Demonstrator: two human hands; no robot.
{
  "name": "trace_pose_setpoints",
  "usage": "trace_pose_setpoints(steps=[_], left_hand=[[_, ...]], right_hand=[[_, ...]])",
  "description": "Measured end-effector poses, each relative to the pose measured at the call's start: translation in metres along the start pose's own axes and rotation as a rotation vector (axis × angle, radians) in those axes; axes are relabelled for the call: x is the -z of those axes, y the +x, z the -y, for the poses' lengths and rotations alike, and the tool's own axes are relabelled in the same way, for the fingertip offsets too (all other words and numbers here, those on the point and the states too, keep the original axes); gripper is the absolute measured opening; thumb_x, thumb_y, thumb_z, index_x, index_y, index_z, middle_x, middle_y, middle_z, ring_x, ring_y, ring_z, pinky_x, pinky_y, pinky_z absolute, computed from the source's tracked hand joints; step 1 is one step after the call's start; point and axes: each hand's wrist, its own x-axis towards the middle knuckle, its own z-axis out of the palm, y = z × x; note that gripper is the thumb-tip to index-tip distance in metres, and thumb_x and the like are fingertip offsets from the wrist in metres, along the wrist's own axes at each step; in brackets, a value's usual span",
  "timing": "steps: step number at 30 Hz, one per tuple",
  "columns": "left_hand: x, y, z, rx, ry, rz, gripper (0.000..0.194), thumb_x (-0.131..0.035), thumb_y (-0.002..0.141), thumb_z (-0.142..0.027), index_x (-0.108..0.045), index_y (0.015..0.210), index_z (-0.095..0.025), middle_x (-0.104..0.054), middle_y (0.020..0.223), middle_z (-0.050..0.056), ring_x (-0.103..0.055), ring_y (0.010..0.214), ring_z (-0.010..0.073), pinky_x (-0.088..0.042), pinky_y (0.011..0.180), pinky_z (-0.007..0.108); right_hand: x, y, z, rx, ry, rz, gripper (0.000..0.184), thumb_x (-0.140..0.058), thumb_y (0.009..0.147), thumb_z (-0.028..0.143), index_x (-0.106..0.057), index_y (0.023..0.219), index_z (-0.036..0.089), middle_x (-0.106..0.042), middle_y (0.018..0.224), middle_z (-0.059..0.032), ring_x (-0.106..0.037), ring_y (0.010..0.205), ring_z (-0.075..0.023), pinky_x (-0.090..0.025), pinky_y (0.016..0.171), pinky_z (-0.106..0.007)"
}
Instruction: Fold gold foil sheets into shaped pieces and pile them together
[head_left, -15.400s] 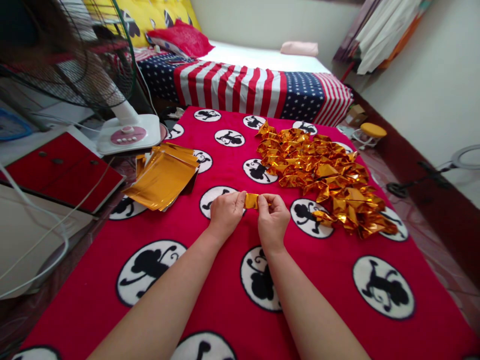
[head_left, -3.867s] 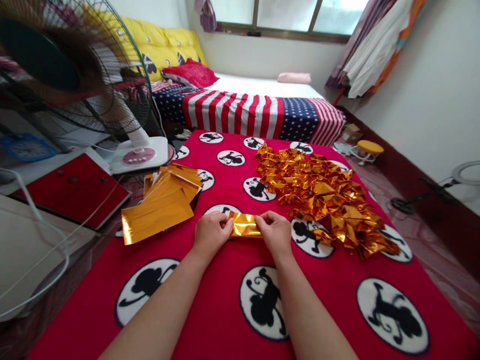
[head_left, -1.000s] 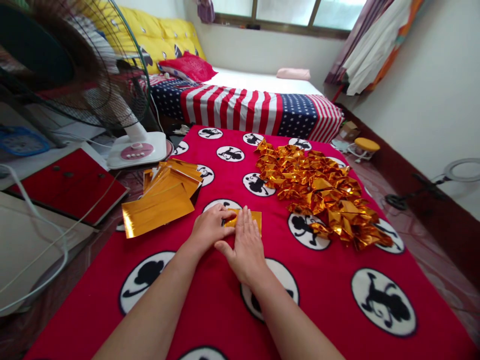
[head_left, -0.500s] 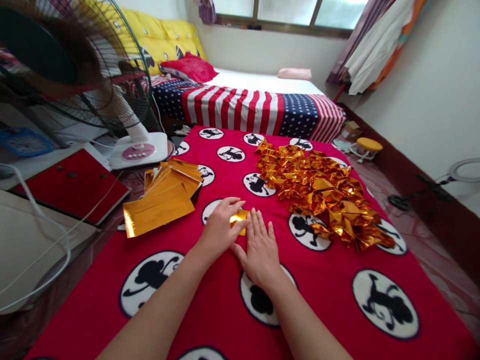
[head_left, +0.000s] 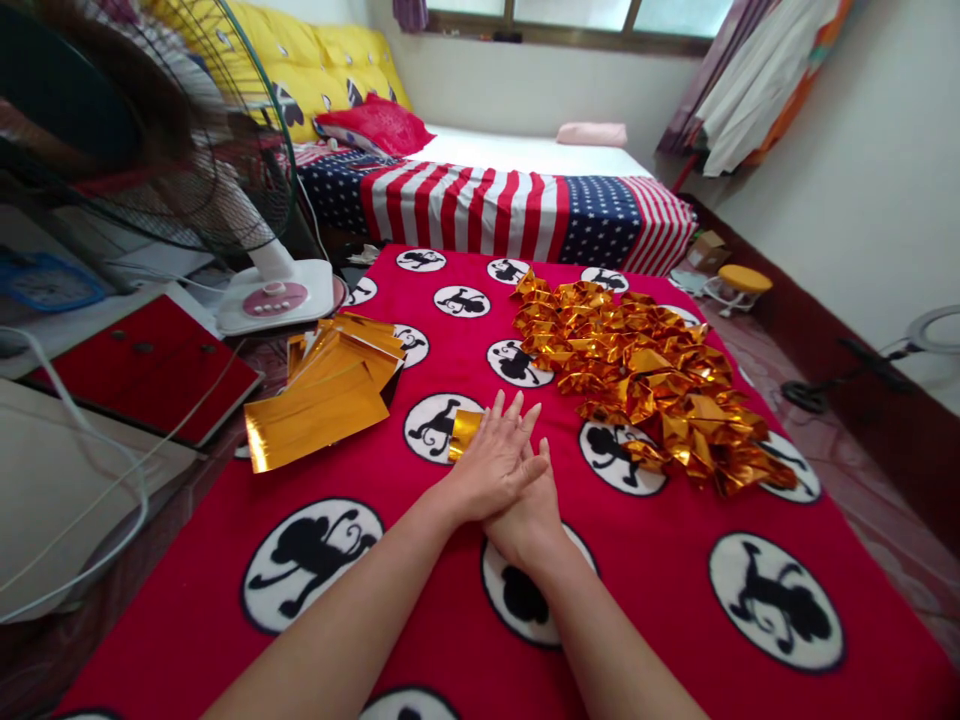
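A small piece of gold foil paper (head_left: 464,436) lies on the red cloth, partly covered by my hands. My left hand (head_left: 495,462) is stretched out, fingers extended, over the paper's right part and across my right hand. Beneath it, my right hand (head_left: 531,510) lies turned partly on its side, its fingers mostly hidden behind the left one. A stack of flat gold foil sheets (head_left: 319,415) sits to the left of my hands. To the right is a large heap of folded gold foil pieces (head_left: 637,365).
The red cloth (head_left: 637,600) with round monkey prints covers the table. At left stand a fan (head_left: 274,290) and a red panel (head_left: 142,360). Beyond the table is a bed (head_left: 480,210) with a striped, starred cover. A yellow-topped stool (head_left: 745,278) stands at the right.
My left hand has moved right, from the paper's left side to lie across my right hand. My right hand has tilted onto its side. More of the paper's left end shows.
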Motion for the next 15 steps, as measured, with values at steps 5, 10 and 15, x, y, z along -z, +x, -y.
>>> trace_pose_setpoints(steps=[5, 10, 15], left_hand=[[-0.004, -0.002, 0.008, 0.089, 0.144, -0.066, 0.072, -0.033, 0.095, -0.058, -0.019, 0.155, -0.020, -0.010, 0.163, 0.013, 0.005, 0.150, 0.0304, -0.010, 0.120, 0.056], [-0.002, -0.006, 0.021, 0.181, 0.297, -0.147, 0.064, -0.032, 0.097, -0.051, -0.029, 0.152, -0.019, -0.026, 0.160, 0.014, -0.011, 0.150, 0.0314, -0.013, 0.119, 0.056], [0.007, -0.016, 0.034, 0.273, 0.405, -0.191, 0.056, -0.039, 0.096, -0.042, -0.037, 0.149, -0.024, -0.027, 0.160, 0.009, -0.013, 0.150, 0.0329, -0.011, 0.119, 0.059]], right_hand=[[0.005, -0.002, -0.004, 0.035, -0.028, 0.007, 0.066, -0.044, 0.093, 0.040, -0.024, 0.154, 0.028, -0.018, 0.162, -0.0036, -0.011, 0.150, -0.0296, -0.005, 0.119, -0.055], [0.002, -0.002, -0.004, 0.011, -0.062, 0.011, 0.066, -0.038, 0.094, 0.033, -0.021, 0.155, 0.017, -0.013, 0.162, -0.0080, -0.007, 0.151, -0.0247, -0.005, 0.120, -0.052], [0.002, -0.001, -0.006, -0.012, -0.058, 0.014, 0.066, -0.038, 0.093, 0.032, -0.023, 0.154, 0.010, -0.012, 0.162, -0.0093, -0.006, 0.151, -0.0225, -0.006, 0.120, -0.050]])
